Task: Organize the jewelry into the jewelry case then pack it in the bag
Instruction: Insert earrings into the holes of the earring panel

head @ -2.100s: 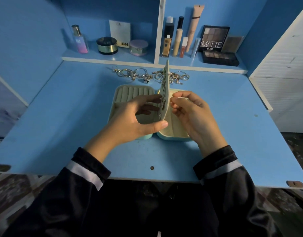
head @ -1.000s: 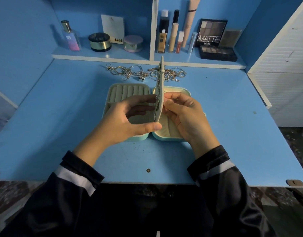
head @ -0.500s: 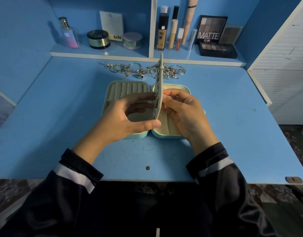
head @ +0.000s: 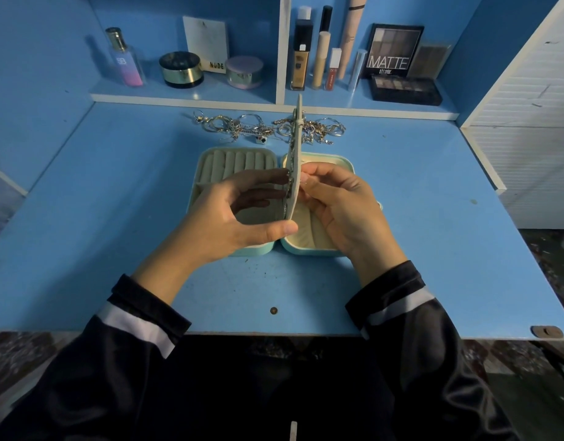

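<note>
Hardly anything has shifted: my left hand [head: 233,221] still grips the divider flap [head: 295,154] of the open jewelry case [head: 309,251] upright, thumb under its near edge, so both faces stay reachable. My right hand [head: 344,211] pinches its opposite face, presumably fastening an earring too small to see. Loose jewelry [head: 239,126] waits on the table [head: 108,224] beyond both hands.
</note>
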`<state>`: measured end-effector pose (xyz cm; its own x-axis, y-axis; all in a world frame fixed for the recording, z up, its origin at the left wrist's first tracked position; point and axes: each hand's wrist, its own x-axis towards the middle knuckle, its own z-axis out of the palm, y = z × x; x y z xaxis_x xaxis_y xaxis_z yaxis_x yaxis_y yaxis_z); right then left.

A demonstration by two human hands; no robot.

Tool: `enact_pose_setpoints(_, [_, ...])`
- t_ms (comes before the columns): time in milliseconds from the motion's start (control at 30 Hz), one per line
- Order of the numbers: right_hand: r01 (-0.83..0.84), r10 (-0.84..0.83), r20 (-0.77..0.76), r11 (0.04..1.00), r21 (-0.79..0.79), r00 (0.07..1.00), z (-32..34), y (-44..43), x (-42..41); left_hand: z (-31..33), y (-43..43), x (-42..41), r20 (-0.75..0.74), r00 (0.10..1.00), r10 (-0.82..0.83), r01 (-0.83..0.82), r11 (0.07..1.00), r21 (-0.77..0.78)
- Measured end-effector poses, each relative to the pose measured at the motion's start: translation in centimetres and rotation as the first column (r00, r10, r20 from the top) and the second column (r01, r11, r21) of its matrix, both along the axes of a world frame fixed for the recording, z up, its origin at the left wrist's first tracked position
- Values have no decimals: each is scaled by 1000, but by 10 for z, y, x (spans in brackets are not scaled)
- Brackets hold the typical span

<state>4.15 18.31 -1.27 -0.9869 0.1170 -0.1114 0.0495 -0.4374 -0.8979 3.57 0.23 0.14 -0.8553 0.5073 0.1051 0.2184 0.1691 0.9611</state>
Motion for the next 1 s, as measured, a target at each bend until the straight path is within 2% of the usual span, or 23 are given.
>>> enact_pose_setpoints(267, [-4,6,12,996,-88,1000,3,-3,1,-2,0,-1,-9,1000,5,-5,1000,5])
enact_pose_setpoints(567, [3,0,47,998,-58,999,6,-1,0,-2,-1,-1,4,1000,-6,6,1000,1])
enact_pose_setpoints(1000, [-46,51,40,992,-115,998,8,5,4,-3,-1,-2,1,1000,-4,4,1000,4])
